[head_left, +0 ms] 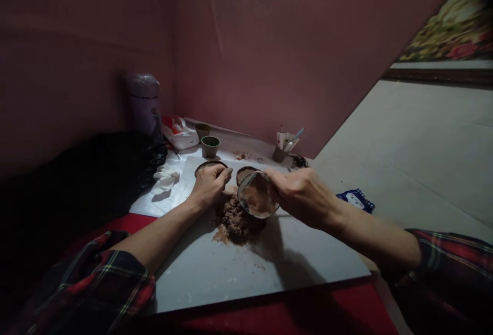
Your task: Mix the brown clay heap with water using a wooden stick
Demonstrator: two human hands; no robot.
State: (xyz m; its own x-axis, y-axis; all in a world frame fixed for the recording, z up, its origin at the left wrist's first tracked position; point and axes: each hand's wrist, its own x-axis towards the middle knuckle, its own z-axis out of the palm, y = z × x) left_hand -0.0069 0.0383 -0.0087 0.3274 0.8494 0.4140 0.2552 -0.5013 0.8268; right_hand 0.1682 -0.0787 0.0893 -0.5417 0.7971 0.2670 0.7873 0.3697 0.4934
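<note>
The right hand (295, 191) holds a cup (259, 196) tilted over a brown crumbly mound (241, 219) on the white board (215, 278), while the left hand (211, 185) is at a dark round dish (204, 164) just beyond. Towards the table's far edge stand two pots (210, 147) and a holder of pens (281, 154), with white gloves (165, 178) lying by the black bag (115, 165) at the left.
</note>
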